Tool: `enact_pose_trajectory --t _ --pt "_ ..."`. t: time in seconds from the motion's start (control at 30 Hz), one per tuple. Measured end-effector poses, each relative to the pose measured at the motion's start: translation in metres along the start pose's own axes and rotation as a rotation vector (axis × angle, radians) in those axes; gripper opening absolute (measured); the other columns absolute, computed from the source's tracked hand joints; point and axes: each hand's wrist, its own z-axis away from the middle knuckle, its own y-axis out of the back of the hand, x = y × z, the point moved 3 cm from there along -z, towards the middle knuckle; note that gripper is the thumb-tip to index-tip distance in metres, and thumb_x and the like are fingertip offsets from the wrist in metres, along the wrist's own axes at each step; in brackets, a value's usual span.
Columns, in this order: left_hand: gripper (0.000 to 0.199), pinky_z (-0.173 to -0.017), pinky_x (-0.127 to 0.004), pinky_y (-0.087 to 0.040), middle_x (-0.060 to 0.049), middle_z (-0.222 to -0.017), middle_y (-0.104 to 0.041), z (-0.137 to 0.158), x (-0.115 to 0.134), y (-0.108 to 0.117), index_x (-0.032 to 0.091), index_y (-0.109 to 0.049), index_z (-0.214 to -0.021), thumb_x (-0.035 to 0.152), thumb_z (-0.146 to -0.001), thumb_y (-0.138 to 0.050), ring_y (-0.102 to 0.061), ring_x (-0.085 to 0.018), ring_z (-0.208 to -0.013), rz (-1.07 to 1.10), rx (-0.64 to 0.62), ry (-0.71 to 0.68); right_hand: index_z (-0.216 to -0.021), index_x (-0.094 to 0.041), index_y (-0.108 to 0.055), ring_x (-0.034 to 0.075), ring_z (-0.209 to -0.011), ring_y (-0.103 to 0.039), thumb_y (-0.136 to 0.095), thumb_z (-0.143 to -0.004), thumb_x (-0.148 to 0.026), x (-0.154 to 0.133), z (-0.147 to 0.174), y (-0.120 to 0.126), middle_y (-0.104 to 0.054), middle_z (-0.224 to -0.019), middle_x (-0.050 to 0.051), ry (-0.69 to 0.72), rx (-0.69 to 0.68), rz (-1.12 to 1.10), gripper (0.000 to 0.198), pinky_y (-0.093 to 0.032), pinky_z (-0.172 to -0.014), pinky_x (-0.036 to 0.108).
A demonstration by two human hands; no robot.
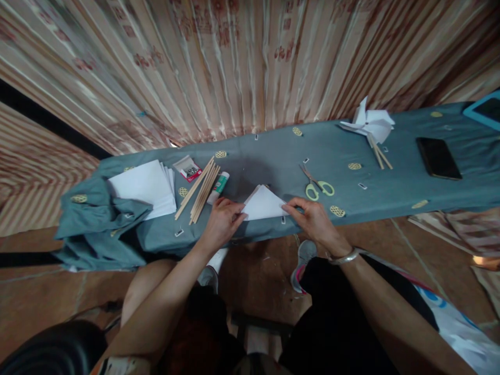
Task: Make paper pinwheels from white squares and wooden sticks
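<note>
A white sheet of paper (263, 203), folded into a triangle, lies near the front edge of the cloth-covered table. My left hand (224, 220) pinches its left corner between thumb and fingers. At the opposite corner, my right hand (310, 216) grips the paper the same way. Green-handled scissors (317, 186) rest just beyond my right hand, blades pointing away. Close to my left hand are a glue stick (219, 187) with a green label and a bundle of wooden sticks (204, 192).
A stack of white paper (146, 187) and an opened small box of metal pins (188, 169) sit on the left. To the right are paper pinwheels (369, 124) on sticks, a black phone (438, 158) and a blue-framed device (484, 110). A striped curtain (250, 67) hangs behind the table.
</note>
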Motion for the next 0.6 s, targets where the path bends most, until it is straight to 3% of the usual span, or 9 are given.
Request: enact_pose_trajectory --t 0.1,0.17,0.23,0.3,0.4,0.5,0.6 --pt "0.029 -0.096 -0.045 -0.05 -0.004 -0.084 -0.072 0.002 0.0 0.002 0.017 -0.063 -0.117 0.026 -0.09 -0.063 -0.066 -0.021 -0.086 -0.029 -0.012 0.052 -0.076 -0.022 -0.067 0.025 -0.101 -0.068 -0.053 -0.094 -0.042 0.004 -0.002 -0.005 -0.072 -0.108 0.009 0.069 0.083 0.033 0.03 -0.051 -0.091 0.04" --pt "0.035 -0.098 -0.046 -0.049 -0.009 -0.103 -0.073 0.003 0.006 0.005 0.016 -0.059 -0.124 0.026 -0.091 -0.061 -0.065 -0.025 -0.102 -0.094 0.026 0.028 -0.076 -0.022 -0.067 0.027 -0.107 -0.067 -0.054 -0.093 -0.042 0.009 -0.005 -0.009 -0.071 -0.115 0.012 0.072 0.107 0.054 0.029 -0.05 -0.095 0.044" --pt "0.039 -0.107 -0.051 -0.042 -0.014 -0.131 -0.063 0.005 0.018 0.007 0.015 -0.054 -0.131 0.025 -0.093 -0.056 -0.052 -0.03 -0.129 -0.187 0.089 -0.055 -0.075 -0.022 -0.067 0.028 -0.108 -0.067 -0.056 -0.092 -0.04 0.012 -0.007 -0.013 -0.07 -0.116 0.013 0.063 0.117 0.081 0.027 -0.051 -0.096 0.046" --pt "0.04 -0.116 -0.056 -0.029 -0.013 -0.149 -0.049 0.009 0.034 0.004 0.018 -0.05 -0.136 0.021 -0.096 -0.049 -0.033 -0.032 -0.145 -0.273 0.101 -0.165 -0.073 -0.021 -0.067 0.03 -0.113 -0.065 -0.058 -0.091 -0.038 0.015 -0.009 -0.015 -0.069 -0.119 0.015 0.054 0.129 0.108 0.026 -0.05 -0.097 0.048" --pt "0.045 -0.12 -0.055 -0.022 -0.011 -0.154 -0.043 0.016 0.053 -0.012 0.016 -0.042 -0.143 0.022 -0.098 -0.043 -0.027 -0.029 -0.149 -0.302 -0.06 -0.292 -0.071 -0.021 -0.067 0.031 -0.119 -0.063 -0.061 -0.088 -0.035 0.018 -0.013 -0.017 -0.067 -0.122 0.017 0.025 0.15 0.129 0.023 -0.049 -0.099 0.048" --pt "0.054 -0.12 -0.056 -0.021 -0.014 -0.157 -0.038 0.021 0.058 -0.027 0.012 -0.035 -0.147 0.032 -0.098 -0.046 -0.025 -0.03 -0.15 -0.29 -0.183 -0.251 -0.069 -0.021 -0.066 0.031 -0.119 -0.063 -0.064 -0.086 -0.033 0.021 -0.016 -0.019 -0.068 -0.121 0.016 0.0 0.171 0.132 0.02 -0.049 -0.099 0.048" --pt "0.061 -0.12 -0.057 -0.02 -0.017 -0.157 -0.036 0.021 0.055 -0.034 0.011 -0.032 -0.149 0.039 -0.097 -0.048 -0.024 -0.031 -0.15 -0.278 -0.225 -0.21 -0.067 -0.022 -0.066 0.031 -0.118 -0.063 -0.065 -0.084 -0.032 0.022 -0.019 -0.021 -0.069 -0.12 0.016 -0.008 0.182 0.148 0.02 -0.049 -0.099 0.048"
